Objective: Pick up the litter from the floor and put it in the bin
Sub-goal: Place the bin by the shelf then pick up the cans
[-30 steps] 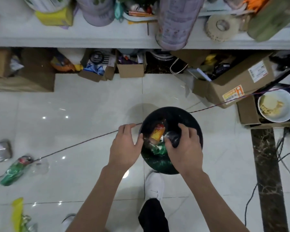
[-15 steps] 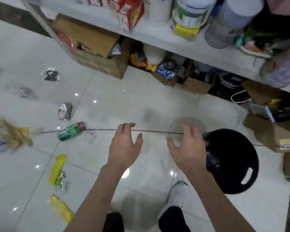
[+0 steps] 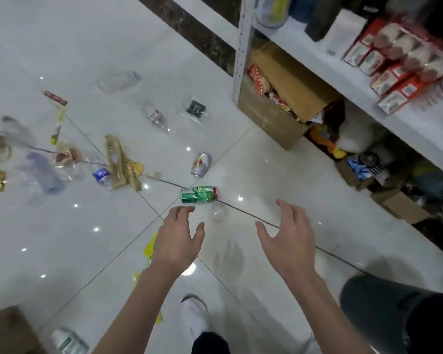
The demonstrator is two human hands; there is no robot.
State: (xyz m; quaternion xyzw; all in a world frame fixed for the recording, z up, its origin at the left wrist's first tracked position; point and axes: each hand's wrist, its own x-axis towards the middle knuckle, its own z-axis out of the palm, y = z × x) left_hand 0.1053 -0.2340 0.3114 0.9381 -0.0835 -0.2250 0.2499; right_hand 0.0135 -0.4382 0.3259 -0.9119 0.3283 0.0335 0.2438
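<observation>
Bare forearms, white shoe [image 3: 195,312], dark trouser leg [image 3: 210,343] (no sleeves visible)

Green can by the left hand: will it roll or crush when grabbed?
The green can lies on its side on glossy tile, so a nudge would likely roll it. Its wall looks slightly dented, so it is probably empty and light and may buckle under a hard grip. The left hand is open just short of it, not touching.

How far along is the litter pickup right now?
Nothing looks binned in this view. Both hands, left and right, are open and empty near the green can. Left on the floor: silver can, wrappers, clear bottle.
</observation>
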